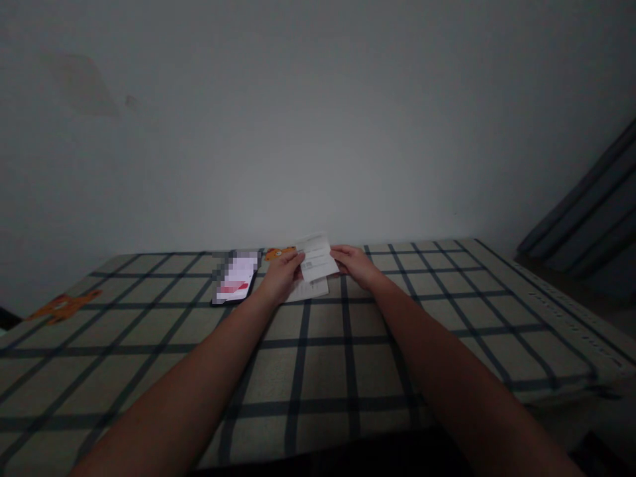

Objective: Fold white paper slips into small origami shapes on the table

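Note:
Both of my arms reach far out over a checked cloth [318, 371]. My left hand [281, 273] and my right hand [354, 264] together pinch a small white printed slip of paper [317, 257], one hand on each side edge, holding it just above the cloth. A second white paper [313, 289] lies flat beneath it. A phone [236, 278] with a lit screen lies on the cloth just left of my left hand.
An orange cartoon figure [279, 252] is printed on the cloth behind the slip, another [63, 306] at the far left. A plain wall stands right behind the surface. Grey striped fabric [591, 218] hangs at the right. The room is dim.

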{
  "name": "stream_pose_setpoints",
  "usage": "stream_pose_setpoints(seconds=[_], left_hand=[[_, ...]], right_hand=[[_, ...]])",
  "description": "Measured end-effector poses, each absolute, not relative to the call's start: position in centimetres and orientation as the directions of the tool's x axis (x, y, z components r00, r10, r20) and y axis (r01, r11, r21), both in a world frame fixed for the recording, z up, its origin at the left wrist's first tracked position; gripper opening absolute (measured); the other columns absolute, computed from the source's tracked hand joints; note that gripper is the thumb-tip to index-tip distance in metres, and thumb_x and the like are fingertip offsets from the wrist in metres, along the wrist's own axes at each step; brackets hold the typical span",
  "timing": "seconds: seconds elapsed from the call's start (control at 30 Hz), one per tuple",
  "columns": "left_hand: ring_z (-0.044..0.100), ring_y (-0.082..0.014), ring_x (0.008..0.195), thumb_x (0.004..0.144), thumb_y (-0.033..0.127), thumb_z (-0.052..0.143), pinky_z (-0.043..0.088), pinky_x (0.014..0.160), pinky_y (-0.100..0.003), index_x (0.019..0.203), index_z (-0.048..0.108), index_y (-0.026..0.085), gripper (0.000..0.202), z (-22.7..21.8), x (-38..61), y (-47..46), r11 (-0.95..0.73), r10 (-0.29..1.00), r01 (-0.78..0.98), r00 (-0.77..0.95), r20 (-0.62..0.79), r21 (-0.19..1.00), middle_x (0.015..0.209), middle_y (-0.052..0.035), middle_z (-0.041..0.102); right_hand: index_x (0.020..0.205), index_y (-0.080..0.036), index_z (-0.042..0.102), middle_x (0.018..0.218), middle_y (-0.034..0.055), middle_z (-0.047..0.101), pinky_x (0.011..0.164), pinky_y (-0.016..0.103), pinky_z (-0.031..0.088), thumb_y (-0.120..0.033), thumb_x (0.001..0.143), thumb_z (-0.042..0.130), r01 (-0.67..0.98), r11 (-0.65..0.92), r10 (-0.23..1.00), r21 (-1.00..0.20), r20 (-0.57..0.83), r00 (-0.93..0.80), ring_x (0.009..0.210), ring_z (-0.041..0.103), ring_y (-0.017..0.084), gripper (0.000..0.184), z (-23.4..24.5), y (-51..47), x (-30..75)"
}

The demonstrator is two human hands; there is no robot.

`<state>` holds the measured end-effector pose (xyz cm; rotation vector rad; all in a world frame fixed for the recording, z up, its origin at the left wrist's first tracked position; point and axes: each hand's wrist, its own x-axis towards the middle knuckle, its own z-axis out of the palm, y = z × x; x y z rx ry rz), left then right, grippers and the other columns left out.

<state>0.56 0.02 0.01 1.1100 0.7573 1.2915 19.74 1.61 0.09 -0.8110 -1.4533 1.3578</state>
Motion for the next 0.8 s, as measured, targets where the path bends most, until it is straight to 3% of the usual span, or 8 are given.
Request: stream_pose_setpoints(seconds=[0.1,0.27,0.47,0.6,0.8], left_hand=[[0.063,-0.0179,0.081,0.074,0.018,0.058,0.05,0.076,-0.032,0.094,0.06,0.011,0.022,0.2,0.5,0.1,-0.056,0.978,-0.423,0.159,0.135,0.905,0.091,-0.0102,0.066],[0.062,-0.017,0.083,0.076,0.014,0.055,0.05,0.077,-0.031,0.093,0.061,0.012,0.018,0.3,0.4,0.0,0.015,0.981,-0.428,0.18,0.069,0.904,0.095,-0.0101,0.066],[0.063,-0.0137,0.071,0.074,0.018,0.059,0.052,0.065,-0.025,0.096,0.061,0.013,0.023,0.4,0.4,-0.4,0.052,0.977,-0.326,0.211,0.02,0.944,0.094,-0.0084,0.066],[0.063,-0.015,0.078,0.075,0.016,0.057,0.052,0.071,-0.027,0.1,0.059,0.013,0.025,0.7,0.5,-0.7,0.079,0.967,-0.382,0.254,0.023,0.921,0.101,-0.0095,0.064],[0.062,-0.0176,0.089,0.073,0.009,0.058,0.049,0.082,-0.031,0.109,0.055,0.012,0.036,0.6,0.8,-0.9,0.064,0.939,-0.393,0.334,0.078,0.917,0.107,-0.0124,0.062]], right_hand=[[0.12,-0.024,0.048,0.099,0.0057,0.062,0.055,0.023,0.047,-0.027,0.075,0.056,-0.18,0.189,0.901,-0.965,0.243,-0.358,0.065,0.058,0.01,0.046,0.4,1.3,19.9],[0.101,-0.022,0.061,0.105,0.0052,0.061,0.059,0.021,0.048,-0.019,0.069,0.06,-0.058,0.2,0.883,-0.978,0.206,-0.421,0.081,0.058,0.013,0.032,0.8,0.8,19.8],[0.092,-0.02,0.063,0.103,0.0045,0.06,0.063,0.022,0.049,-0.024,0.07,0.06,-0.06,0.243,0.885,-0.968,0.246,-0.394,0.089,0.056,0.014,0.023,0.6,1.0,19.9],[0.082,-0.019,0.063,0.113,0.0036,0.056,0.069,0.024,0.05,-0.017,0.067,0.058,-0.133,0.246,0.867,-0.96,0.279,-0.412,0.091,0.056,0.014,0.016,0.3,1.2,19.9],[0.076,-0.016,0.063,0.107,0.0048,0.057,0.07,0.025,0.049,-0.015,0.066,0.057,-0.132,0.251,0.878,-0.959,0.283,-0.386,0.086,0.057,0.013,0.012,0.3,1.0,19.7]])
